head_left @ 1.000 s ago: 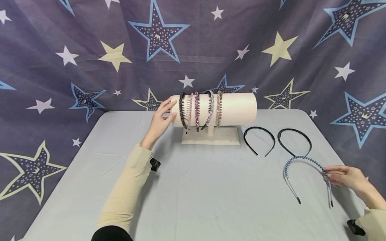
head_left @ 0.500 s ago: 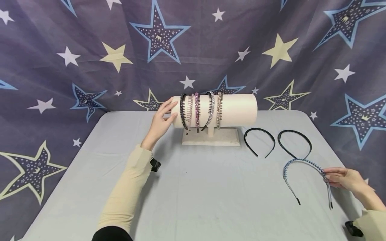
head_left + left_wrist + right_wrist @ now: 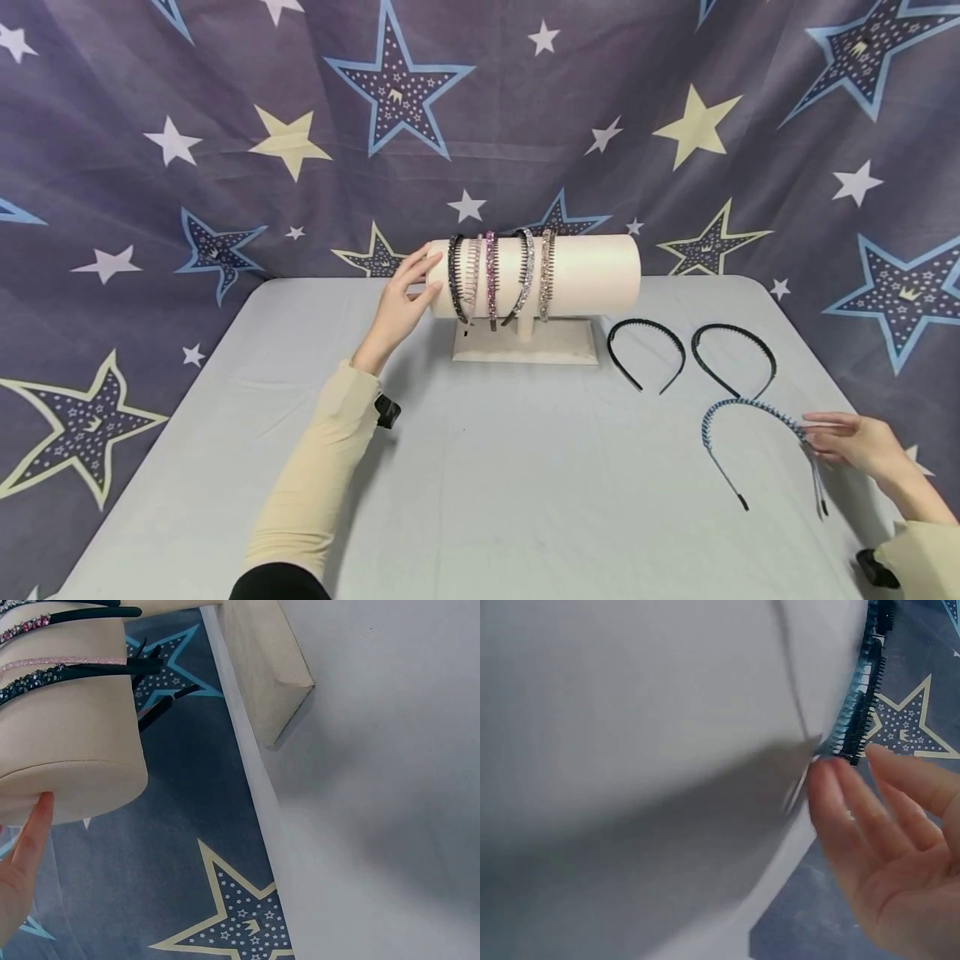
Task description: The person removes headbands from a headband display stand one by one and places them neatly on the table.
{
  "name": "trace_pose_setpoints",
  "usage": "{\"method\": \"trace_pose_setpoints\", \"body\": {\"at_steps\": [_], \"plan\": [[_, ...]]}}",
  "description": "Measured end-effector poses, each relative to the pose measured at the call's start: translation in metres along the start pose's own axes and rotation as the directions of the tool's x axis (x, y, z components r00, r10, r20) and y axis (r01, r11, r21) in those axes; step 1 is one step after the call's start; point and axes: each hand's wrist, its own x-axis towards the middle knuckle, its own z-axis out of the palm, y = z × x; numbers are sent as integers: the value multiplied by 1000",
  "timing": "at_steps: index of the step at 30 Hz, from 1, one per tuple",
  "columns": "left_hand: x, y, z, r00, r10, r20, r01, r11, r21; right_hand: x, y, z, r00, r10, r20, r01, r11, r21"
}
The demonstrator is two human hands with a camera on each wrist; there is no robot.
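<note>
A cream, padded cylinder (image 3: pixel 592 271) on a T-shaped stand carries several jewelled toothed headbands (image 3: pixel 30 684) near its left end. My left hand (image 3: pixel 393 308) rests its fingertips against that left end; one finger (image 3: pixel 36 832) touches the round face in the left wrist view. At the right side of the table, my right hand (image 3: pixel 862 437) pinches the right side of a blue toothed headband (image 3: pixel 742 402) between thumb and fingertips (image 3: pixel 825 776). The headband's arch points away from me, and its dark-tipped legs point toward me.
Two black toothed headbands lie on the grey tabletop (image 3: pixel 540 467) right of the stand's base (image 3: pixel 570 342), one (image 3: pixel 647 322) to the left and one (image 3: pixel 733 327) to the right. The right one nearly meets the blue arch. A star-patterned cloth (image 3: pixel 487 100) hangs behind.
The blue headband's arch has shifted slightly toward me and to the left, along with the fingers of my right hand. My left hand stays at the cylinder's end.
</note>
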Motion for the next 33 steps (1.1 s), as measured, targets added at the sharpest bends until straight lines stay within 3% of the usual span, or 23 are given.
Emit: {"method": "trace_pose_setpoints", "body": {"at_steps": [2,5,9,12,15,19,23,28,33], "plan": [[0,0,0,1000,-2,0,2,1000,0,7,10,-1,998,-27,-52,20,990,-137],[0,1,0,1000,-3,0,3,1000,1,23,30,-4,987,-118,-113,78,947,-311],[1,1,0,1000,-4,-1,4,1000,1,42,48,-2,954,-251,-164,177,912,-369],[1,2,0,1000,-7,0,7,1000,4,50,43,7,928,-320,-192,236,902,-361],[1,3,0,1000,-9,1,9,1000,6,49,16,19,917,-347,-196,279,910,-307],[0,3,0,1000,-13,5,13,1000,6,33,-46,38,918,-354,-177,315,924,-216],[0,4,0,1000,-14,6,14,1000,-1,17,-103,57,908,-390,-152,346,904,-253],[0,4,0,1000,-11,2,11,1000,1,18,-135,78,875,-461,-150,416,873,-255],[0,3,0,1000,-7,1,7,1000,-4,25,-157,98,822,-547,-159,478,815,-328]]}}
